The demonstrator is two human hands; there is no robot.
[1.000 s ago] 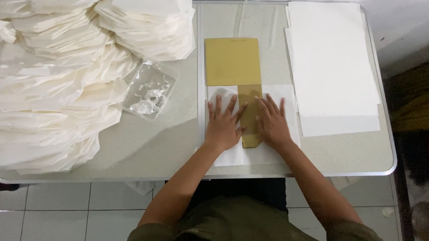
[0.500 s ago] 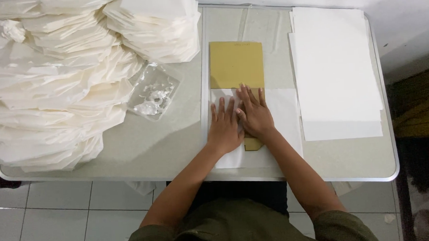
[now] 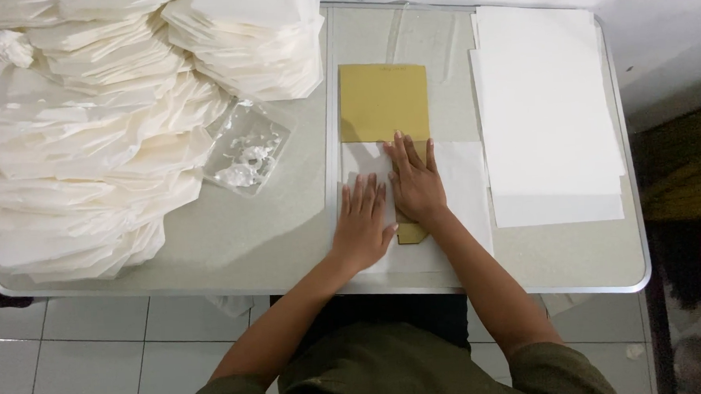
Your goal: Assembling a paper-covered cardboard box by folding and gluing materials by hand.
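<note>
**Both palms flat on a white sheet laid over a tan board**

The left hand [image 3: 362, 220] lies open and flat, fingers spread and pointing toward the far side, pressing on a white paper sheet [image 3: 464, 176] near the table's near edge. The right hand [image 3: 414, 180] is also open and flat, fingers together, lying just beside the left and a little farther from the body; its fingertips reach the line where the sheet ends and the tan board [image 3: 383, 101] shows bare. Neither hand grips anything; both press downward.

The tan board lies in the middle of the table [image 3: 290, 247], its far half uncovered, its near half under the white sheet. A small tan corner [image 3: 411, 234] peeks out near the right wrist, between the two forearms.

To the right, just beside the sheet, lies a stack of flat white paper [image 3: 548, 109], its near edge stepped where lower sheets stick out. To the left, a small clear plastic bag [image 3: 248, 150] holding white bits lies on the grey tabletop, well apart from the hands. The far left part of the table is heaped with folded white paper bags [image 3: 88, 153], and another pile of them [image 3: 253, 40] sits at the far edge, near the board's far left corner.

The table stands on a white tiled floor [image 3: 97, 350].
</note>
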